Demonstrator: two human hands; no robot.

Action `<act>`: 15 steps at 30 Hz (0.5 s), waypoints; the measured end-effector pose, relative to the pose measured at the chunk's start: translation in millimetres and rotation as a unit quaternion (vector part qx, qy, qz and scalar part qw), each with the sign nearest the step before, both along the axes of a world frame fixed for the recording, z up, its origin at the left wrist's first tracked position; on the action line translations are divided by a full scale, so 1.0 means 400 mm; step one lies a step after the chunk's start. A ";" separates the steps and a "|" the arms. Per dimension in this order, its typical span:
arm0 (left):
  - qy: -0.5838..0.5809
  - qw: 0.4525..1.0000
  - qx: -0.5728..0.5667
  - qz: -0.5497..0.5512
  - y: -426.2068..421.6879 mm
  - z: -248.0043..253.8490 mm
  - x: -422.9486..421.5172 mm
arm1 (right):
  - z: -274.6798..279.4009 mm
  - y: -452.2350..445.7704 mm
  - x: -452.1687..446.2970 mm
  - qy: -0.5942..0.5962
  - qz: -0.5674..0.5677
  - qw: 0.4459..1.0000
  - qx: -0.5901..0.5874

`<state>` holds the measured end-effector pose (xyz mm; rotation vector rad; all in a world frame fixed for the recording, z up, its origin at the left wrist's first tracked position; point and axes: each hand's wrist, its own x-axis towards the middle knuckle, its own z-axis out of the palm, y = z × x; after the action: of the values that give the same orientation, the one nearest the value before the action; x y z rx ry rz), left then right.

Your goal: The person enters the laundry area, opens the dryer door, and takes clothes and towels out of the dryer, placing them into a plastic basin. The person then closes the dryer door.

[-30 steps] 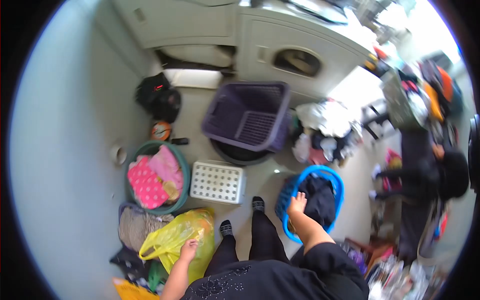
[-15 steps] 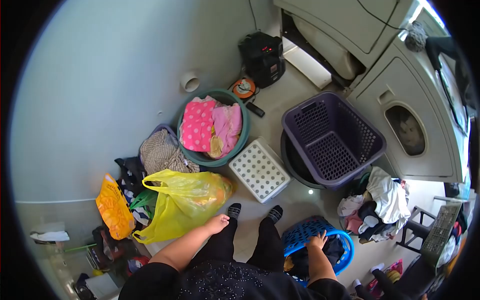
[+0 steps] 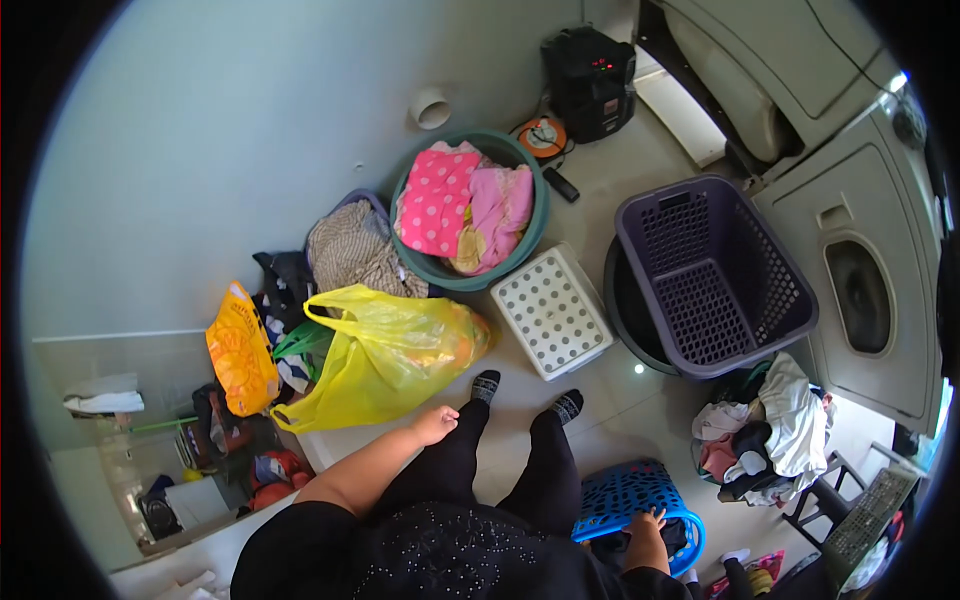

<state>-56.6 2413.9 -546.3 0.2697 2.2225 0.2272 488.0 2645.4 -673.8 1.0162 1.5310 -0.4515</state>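
Blue plastic forms the laundry basket (image 3: 640,488) seen in the head view, its wall pierced with rows of holes and its thick rim smooth and rounded. It sits on the floor at the person's right side, beside the right leg, and leans so that its holed wall faces up towards the camera. Dark clothes (image 3: 672,538) show inside, partly covered by the forearm.

The right hand (image 3: 645,520) is at the basket, fingers spread over the edge nearest the holed wall; whether they grip it or only rest there, I cannot tell. The basket's holed wall spreads out just beyond those fingers, and its rim curves round to the right of the wrist.

The left hand (image 3: 435,425) is loosely curled over the left thigh, with nothing visible in it. It is near a yellow plastic bag (image 3: 400,350), apart from it and well apart from the basket.

Beyond the feet stands a white box (image 3: 553,312) with grey dots on top, between a green tub (image 3: 540,215) of pink cloth (image 3: 437,200) and a purple basket (image 3: 715,280). A pile of mixed clothes (image 3: 790,420) lies beyond the blue one, near a washing machine (image 3: 870,270).
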 end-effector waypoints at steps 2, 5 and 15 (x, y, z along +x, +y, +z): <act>0.029 0.999 -0.014 0.020 -0.020 0.010 -0.004 | 0.017 0.015 -0.008 0.013 -0.038 0.999 0.020; 0.065 0.996 -0.034 0.052 -0.076 0.026 -0.045 | 0.082 0.042 -0.055 0.052 -0.177 0.979 0.084; 0.207 0.958 -0.091 0.173 -0.513 0.082 -0.254 | 0.160 0.059 -0.478 0.208 -0.243 0.946 0.052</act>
<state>-158.3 2208.5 -513.4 -0.1969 2.6811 0.1610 296.9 2669.1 -609.9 1.4572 1.6773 -0.9915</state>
